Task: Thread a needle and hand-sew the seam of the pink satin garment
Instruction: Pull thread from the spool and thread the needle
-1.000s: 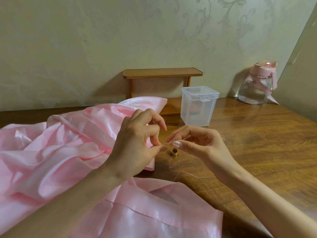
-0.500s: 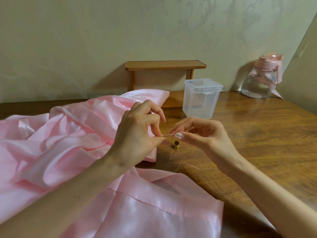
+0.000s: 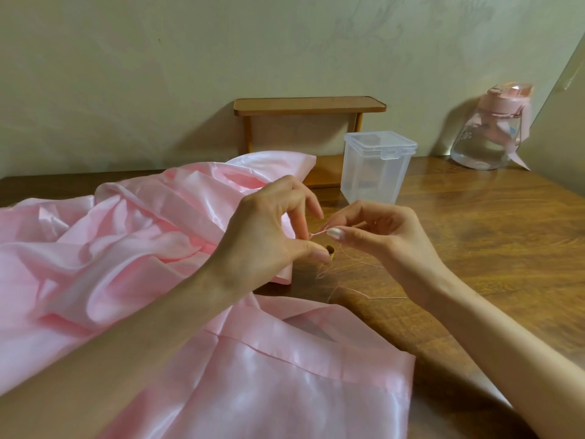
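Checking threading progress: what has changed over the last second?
Very little. The left hand and right hand still pinch the pink thread between them; the left thumb has dipped slightly. The pink satin garment, clear box and bottle stayed put.

A pale greenish wall (image 3: 158, 74) runs behind, plain on the left, with a faint scrolling leaf pattern toward the upper right; a small wooden shelf (image 3: 310, 104) stands against it on the dark, glossy wood-grain table (image 3: 490, 232), throwing a soft shadow leftward; a pale panel (image 3: 563, 106) slants in at far right.
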Action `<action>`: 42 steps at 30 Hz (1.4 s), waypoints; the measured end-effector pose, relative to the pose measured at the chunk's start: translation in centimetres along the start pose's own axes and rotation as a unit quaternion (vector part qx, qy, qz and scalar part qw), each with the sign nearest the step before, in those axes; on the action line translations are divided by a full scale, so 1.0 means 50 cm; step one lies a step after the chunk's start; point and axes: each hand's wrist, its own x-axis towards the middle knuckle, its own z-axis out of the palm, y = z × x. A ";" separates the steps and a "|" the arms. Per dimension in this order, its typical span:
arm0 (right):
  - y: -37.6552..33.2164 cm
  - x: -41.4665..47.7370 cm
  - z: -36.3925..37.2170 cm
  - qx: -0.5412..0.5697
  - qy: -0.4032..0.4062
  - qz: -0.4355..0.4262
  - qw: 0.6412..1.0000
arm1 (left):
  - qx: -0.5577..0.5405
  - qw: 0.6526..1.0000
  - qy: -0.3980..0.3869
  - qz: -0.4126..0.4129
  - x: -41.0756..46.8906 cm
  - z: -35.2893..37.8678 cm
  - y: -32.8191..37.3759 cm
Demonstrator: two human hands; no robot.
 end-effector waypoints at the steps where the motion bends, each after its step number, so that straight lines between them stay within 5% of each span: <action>1: 0.000 0.000 0.000 0.001 -0.001 0.004 1.000 | -0.022 1.000 -0.010 -0.007 -0.001 0.000 0.004; 9: 0.003 0.000 0.001 0.004 -0.022 0.008 1.000 | -0.152 0.984 -0.063 -0.074 0.000 -0.005 0.013; 26: 0.009 0.001 -0.005 0.010 0.026 -0.033 0.999 | 0.063 0.995 -0.073 0.030 0.005 -0.014 -0.009; 42: 0.006 -0.004 0.021 -0.051 0.058 -0.108 0.991 | 0.176 0.979 0.014 -0.101 0.009 -0.016 -0.023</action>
